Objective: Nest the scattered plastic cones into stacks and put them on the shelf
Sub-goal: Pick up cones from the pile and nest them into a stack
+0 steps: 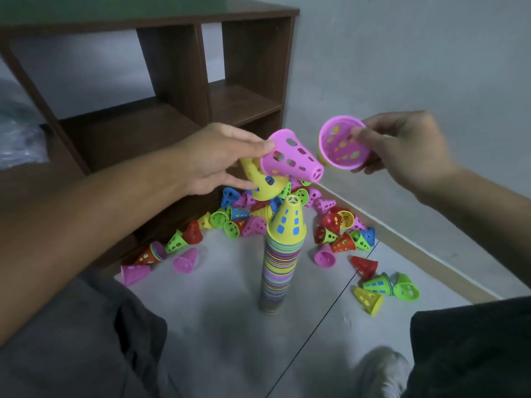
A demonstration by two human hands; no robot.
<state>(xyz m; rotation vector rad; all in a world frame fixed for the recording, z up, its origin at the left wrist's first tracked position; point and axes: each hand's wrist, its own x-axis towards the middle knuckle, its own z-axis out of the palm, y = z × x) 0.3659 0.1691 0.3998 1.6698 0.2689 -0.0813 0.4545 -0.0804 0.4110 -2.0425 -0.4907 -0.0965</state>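
A tall nested stack of cones (280,265) stands on the floor between my knees, topped by a yellow cone. Above and behind it my left hand (218,159) pinches a pink cone (290,156) by its wide rim, tip pointing right, and also holds a yellow cone (264,182) under its fingers. My right hand (402,145) pinches another pink cone (343,146) by its rim, its open mouth facing me. Several loose cones (238,219) in pink, red, green, blue and yellow lie scattered on the floor behind and beside the stack.
A dark wooden shelf unit (178,81) with open compartments stands at the back left against the grey wall. A short nested stack (150,254) lies on its side at the shelf's foot. My legs in dark trousers frame the stack; a foot (382,369) shows at bottom right.
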